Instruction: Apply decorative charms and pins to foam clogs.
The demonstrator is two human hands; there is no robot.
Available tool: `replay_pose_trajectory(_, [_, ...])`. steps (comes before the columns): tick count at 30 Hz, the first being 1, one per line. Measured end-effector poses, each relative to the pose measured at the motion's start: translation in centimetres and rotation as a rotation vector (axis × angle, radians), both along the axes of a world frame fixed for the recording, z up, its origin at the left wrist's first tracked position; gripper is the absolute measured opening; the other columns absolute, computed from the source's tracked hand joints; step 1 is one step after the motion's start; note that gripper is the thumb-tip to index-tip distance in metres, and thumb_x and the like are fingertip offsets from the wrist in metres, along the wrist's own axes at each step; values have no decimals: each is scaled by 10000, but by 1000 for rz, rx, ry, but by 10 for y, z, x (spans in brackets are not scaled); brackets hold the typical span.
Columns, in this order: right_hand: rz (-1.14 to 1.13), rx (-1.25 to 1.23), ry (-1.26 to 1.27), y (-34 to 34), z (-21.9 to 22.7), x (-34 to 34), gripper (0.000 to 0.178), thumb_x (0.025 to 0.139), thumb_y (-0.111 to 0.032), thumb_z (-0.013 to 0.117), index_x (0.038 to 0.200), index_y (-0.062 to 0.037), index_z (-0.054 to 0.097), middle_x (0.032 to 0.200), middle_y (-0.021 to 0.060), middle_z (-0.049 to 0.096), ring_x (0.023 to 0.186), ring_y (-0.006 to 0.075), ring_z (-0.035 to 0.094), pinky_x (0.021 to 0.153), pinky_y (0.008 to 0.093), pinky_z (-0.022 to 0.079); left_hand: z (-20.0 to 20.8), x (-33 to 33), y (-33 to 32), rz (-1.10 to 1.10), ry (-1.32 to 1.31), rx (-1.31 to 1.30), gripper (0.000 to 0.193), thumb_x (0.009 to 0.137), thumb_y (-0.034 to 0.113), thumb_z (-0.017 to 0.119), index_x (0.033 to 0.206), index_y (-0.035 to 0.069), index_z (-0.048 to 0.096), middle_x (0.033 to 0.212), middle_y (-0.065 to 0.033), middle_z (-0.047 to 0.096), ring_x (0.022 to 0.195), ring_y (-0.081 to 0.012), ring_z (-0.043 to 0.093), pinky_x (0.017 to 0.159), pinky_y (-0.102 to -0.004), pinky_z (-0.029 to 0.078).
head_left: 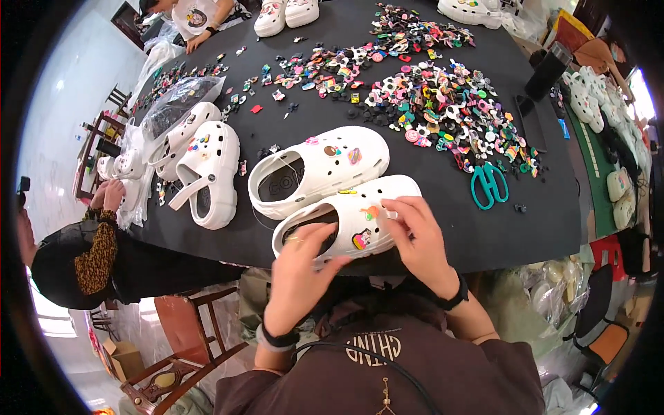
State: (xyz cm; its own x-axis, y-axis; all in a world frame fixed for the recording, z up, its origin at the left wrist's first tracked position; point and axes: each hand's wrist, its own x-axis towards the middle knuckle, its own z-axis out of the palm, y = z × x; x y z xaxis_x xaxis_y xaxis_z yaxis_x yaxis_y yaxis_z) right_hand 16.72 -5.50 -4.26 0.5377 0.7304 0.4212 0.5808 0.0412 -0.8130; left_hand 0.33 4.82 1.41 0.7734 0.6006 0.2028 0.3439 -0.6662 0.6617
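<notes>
A pair of white clogs lies in front of me on the black table. My left hand (302,273) grips the near clog (353,206), its fingers inside the foot opening and its thumb along the outer side. Over that clog's toe, the fingertips of my right hand (417,235) are pinched together; a small pale bit shows there, too small to name. An orange-and-green charm (371,212) and a pink-and-yellow charm (361,239) sit on the upper. Beyond it rests the far clog (332,162), also bearing charms. A thin loop runs between the two clogs.
Heaps of colourful charms (443,111) spread across the table. Teal-handled scissors (489,185) lie at right, near a black bottle (548,71). Another decorated clog (211,173) stands at left. One person (83,256) works at left, another (200,17) at the far side.
</notes>
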Motion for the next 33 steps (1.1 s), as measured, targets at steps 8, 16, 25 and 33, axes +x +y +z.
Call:
replay_pose_trajectory(8, [25,-120,453,-49,-9,-29,84,847,-62,577,905,-11,611,658,49,589,561,87,549,523,229,432,14,-42,60,311,3,221,427,770,97,679,1172,28,553,1173,-184,562,1128,-318,516,937,-366,398])
replay_pose_trajectory(16, [273,-617,655,-41,-16,-28,370,939,-308,450,1057,32,533,846,89,661,594,124,608,546,253,476,-5,3,86,-114,291,279,539,688,302,749,1080,-14,556,1047,-182,562,1025,-344,511,863,-388,410])
replay_pose_trajectory(25, [-95,-197,212,-53,7,-8,523,891,-134,506,1353,9,306,927,148,555,761,209,591,663,321,480,-15,8,9,58,84,100,232,725,208,681,712,3,573,753,-143,536,666,-325,564,561,-413,449])
replay_pose_trajectory(33, [-170,-460,1,-57,-16,33,299,920,-137,434,1167,14,510,946,170,524,865,320,558,766,354,451,-17,31,-38,122,139,193,399,782,255,677,1053,-22,582,975,-156,588,792,-306,590,665,-359,488])
